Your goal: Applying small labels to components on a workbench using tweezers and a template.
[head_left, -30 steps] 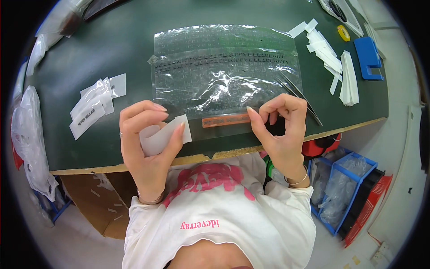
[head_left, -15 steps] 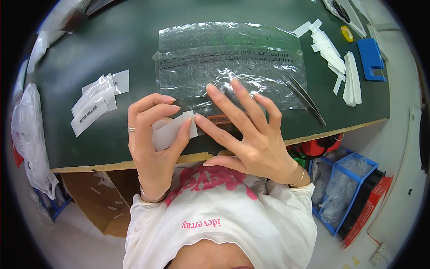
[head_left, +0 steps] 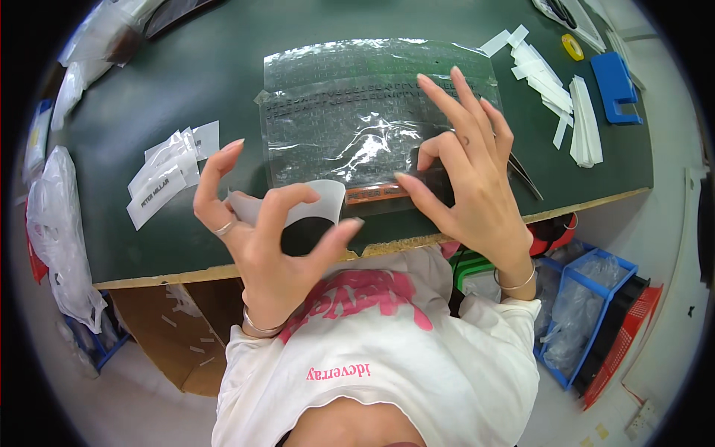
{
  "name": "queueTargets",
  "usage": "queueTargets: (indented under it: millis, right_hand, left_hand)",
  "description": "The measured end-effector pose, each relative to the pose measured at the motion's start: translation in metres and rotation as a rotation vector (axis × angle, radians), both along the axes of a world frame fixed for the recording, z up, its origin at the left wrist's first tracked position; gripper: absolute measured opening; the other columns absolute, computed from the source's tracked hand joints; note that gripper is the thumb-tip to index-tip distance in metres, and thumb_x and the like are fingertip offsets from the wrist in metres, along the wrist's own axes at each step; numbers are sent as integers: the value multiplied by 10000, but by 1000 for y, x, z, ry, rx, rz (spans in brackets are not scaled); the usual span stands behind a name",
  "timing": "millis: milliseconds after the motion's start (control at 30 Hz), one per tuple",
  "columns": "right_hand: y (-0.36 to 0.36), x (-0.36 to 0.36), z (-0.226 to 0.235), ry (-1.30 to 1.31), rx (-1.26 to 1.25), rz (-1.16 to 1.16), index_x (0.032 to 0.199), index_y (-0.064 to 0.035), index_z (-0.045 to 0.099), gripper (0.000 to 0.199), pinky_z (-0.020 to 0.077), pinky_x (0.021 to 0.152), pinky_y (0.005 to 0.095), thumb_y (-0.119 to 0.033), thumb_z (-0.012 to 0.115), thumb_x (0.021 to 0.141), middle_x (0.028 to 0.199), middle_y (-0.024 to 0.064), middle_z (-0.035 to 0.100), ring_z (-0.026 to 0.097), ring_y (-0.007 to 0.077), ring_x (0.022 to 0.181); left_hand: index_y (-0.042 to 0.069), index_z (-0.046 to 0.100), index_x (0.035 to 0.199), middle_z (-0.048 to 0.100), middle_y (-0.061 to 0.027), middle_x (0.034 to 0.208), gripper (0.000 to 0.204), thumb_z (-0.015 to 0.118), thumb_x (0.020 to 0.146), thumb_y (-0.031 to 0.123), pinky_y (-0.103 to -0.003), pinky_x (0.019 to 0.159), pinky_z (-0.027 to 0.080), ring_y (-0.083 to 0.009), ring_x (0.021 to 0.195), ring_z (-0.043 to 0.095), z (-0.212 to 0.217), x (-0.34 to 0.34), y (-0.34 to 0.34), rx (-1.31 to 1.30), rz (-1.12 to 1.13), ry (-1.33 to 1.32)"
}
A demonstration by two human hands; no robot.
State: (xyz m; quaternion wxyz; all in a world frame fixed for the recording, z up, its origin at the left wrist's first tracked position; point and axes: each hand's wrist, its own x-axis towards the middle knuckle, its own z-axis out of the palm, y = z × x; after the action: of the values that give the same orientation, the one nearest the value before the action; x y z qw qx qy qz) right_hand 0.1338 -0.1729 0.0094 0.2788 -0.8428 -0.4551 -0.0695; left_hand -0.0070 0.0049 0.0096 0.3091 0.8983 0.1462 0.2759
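Paper (head_left: 328, 195) under wide-spread left grip (head_left: 269, 257), narrower right grip (head_left: 480, 197) by orange strip (head_left: 376, 194)

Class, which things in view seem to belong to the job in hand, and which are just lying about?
Likely in the job:
curled white paper piece at the left hand
orange rectangular strip by the right hand
clear plastic sheet with dark lettering beneath that hand

Apparently lying about:
round yellow tape roll
blue notched plastic block
crumpled translucent plastic bag
red perforated plastic crate
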Motion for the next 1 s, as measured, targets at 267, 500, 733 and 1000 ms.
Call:
queueTargets:
  millis: [267, 500, 733, 1000]
  right_hand:
    - [0, 4, -2, -50, 10, 84, 774, -88, 527, 253, 296, 1055, 429, -101, 779, 754, 1299, 126, 593, 479, 326, 1296]
    - [-24, -13, 17, 69, 286, 61, 898, -85, 563, 249, 445, 747, 343, -85, 777, 771, 927, 47, 637, 605, 226, 847]
    - [-43, -13, 20, 634, 152, -4, 1206, -26, 494, 481, 360, 562, 240, -33, 763, 807, 725, 31, 519, 477, 97, 596]
    - [-45, -14, 0, 57, -40, -48, 1190, -42, 558, 484, 373, 547, 268, -27, 786, 763, 732, 30, 531, 489, 145, 641]
  left_hand:
    - [78, 600, 754, 444, -204, 1306, 166, 760, 722, 50, -407, 871, 377, -337, 1153, 474, -4, 1, -3, 78, -59, -16]
    - [40, 565, 789, 645, -122, 882, 115, 663, 784, -19, -405, 913, 416, -315, 854, 622, -4, -3, -19, -430, -321, -369]
    - [21, 600, 903, 687, -72, 780, 93, 634, 827, -23, -365, 957, 454, -270, 795, 694, 16, -27, -26, -733, -253, 32]
    - [-9, 625, 1203, 635, -145, 1256, 399, 659, 809, 37, -408, 1013, 469, -289, 1167, 625, -9, -4, -34, 260, -711, 97]
